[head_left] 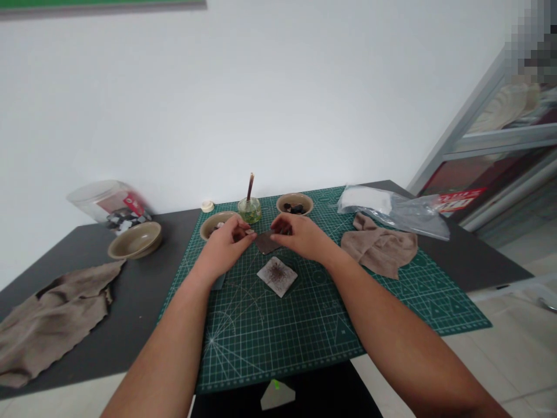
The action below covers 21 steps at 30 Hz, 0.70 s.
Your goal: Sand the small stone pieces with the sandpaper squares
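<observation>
My left hand (230,241) is pinched closed in front of the left bowl (204,228), with a small pale bit at its fingertips that I cannot make out. My right hand (298,235) is curled at the right edge of a dark flat piece (266,242); whether its fingers hold anything is unclear. Just below the hands, a whitish square pad (277,276) with a dark brown smudge lies on the green cutting mat (287,342). Behind them are a glass jar (249,211) with sticks standing in it and a bowl (295,200) with dark pieces.
On the left are an empty bowl (136,241), a clear tub (114,203) and a brown cloth (56,319). To the right lie another brown cloth (378,247) and a clear plastic bag (391,206). A white round lid (208,206) sits near the wall.
</observation>
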Each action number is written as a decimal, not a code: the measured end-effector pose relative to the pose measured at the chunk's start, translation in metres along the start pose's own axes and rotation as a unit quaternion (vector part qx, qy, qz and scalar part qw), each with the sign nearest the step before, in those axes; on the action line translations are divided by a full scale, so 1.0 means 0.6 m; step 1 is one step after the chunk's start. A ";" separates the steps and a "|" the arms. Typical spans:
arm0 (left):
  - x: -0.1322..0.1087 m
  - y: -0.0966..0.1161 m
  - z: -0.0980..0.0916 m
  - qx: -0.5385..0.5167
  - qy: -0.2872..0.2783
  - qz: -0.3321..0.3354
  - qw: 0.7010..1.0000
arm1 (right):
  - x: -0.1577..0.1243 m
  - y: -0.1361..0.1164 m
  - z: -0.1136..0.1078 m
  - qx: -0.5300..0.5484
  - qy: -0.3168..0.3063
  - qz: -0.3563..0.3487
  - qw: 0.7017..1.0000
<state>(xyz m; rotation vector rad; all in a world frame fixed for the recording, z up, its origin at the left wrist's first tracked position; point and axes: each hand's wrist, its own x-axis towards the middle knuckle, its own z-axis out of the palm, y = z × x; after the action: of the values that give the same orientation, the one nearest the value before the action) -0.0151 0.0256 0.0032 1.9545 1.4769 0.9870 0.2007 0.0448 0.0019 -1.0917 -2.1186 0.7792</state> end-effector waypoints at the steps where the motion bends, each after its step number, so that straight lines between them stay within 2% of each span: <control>1: 0.001 0.000 0.000 -0.016 0.023 0.001 1.000 | 0.002 0.004 -0.002 -0.010 0.045 0.018 0.999; 2: 0.003 0.000 0.000 -0.035 0.047 0.001 0.998 | 0.004 0.008 -0.003 -0.031 0.072 0.033 0.996; 4: 0.004 0.001 -0.001 -0.082 0.093 -0.003 0.992 | 0.006 0.015 -0.002 -0.084 0.068 0.057 0.992; 8: 0.002 0.006 -0.001 -0.145 0.143 -0.018 0.979 | 0.001 0.024 0.014 -0.163 -0.040 0.034 0.985; 12: 0.001 0.010 -0.002 -0.150 0.136 -0.027 0.979 | -0.003 0.025 0.037 -0.195 -0.088 -0.003 0.977; 21: 0.005 -0.001 0.001 -0.135 0.132 -0.018 0.982 | 0.006 0.014 0.065 -0.185 -0.057 -0.054 0.980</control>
<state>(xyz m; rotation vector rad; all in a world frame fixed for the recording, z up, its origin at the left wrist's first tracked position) -0.0148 0.0287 0.0030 1.6472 1.4218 1.3943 0.1740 0.0432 -0.0280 -1.1270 -2.4633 0.4131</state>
